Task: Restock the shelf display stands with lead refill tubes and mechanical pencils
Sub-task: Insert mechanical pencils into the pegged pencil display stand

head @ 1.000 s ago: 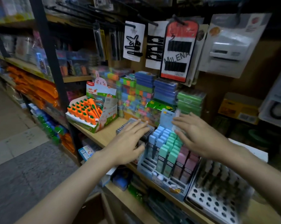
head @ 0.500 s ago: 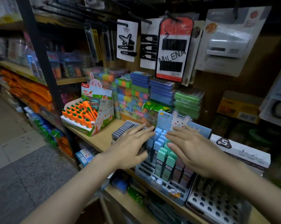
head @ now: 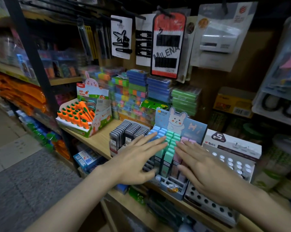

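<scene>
Pastel lead refill tubes point(head: 170, 139) partly hidden under left hand point(head: 134, 163), right hand point(head: 206, 171).

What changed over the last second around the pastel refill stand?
Both hands slid toward the person: the left hand and right hand now lie flat, fingers straight, over the front rows of pastel tubes, uncovering the rabbit backing card. Nothing was gripped. The stand and carrot box stayed put.

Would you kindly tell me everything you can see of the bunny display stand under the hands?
The bunny display stand is a grey-blue slotted tray, plastic by its look, with a card backboard showing a cartoon rabbit. Its rear slots hold upright blue, green and pink tubes; several front slots are empty. It sits tilted on the wooden shelf. The left hand and right hand lie flat over the tubes.
</scene>
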Tool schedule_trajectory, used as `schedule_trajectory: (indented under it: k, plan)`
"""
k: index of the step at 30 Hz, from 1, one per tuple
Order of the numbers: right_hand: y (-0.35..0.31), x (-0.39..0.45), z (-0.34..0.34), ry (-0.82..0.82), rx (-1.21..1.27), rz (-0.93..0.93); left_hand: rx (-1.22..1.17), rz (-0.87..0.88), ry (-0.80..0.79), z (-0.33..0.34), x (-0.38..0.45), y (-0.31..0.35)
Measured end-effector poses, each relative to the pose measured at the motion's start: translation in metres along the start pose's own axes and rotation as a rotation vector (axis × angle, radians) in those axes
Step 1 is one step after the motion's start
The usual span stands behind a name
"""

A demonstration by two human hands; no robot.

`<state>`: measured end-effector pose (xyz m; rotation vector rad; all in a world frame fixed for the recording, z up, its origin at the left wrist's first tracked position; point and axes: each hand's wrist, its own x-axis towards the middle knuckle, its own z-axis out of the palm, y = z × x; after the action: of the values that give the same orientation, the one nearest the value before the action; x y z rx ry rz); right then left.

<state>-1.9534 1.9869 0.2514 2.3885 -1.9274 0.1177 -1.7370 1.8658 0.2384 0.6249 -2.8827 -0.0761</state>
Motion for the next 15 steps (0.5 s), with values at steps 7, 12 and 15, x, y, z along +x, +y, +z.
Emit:
schedule_trajectory:
  k: [7,12,15]
  plan:
    - [-0.005,0.012,0.005,-0.024,-0.034,0.021,0.038,0.009,0.038,0.0,0.007,0.006]
    - [-0.003,0.007,0.0,-0.017,-0.002,0.028,-0.027,-0.01,0.055,-0.002,0.004,0.003]
    - [0.008,-0.008,-0.01,0.109,0.013,0.067,-0.04,-0.004,0.062,-0.004,0.006,0.009]
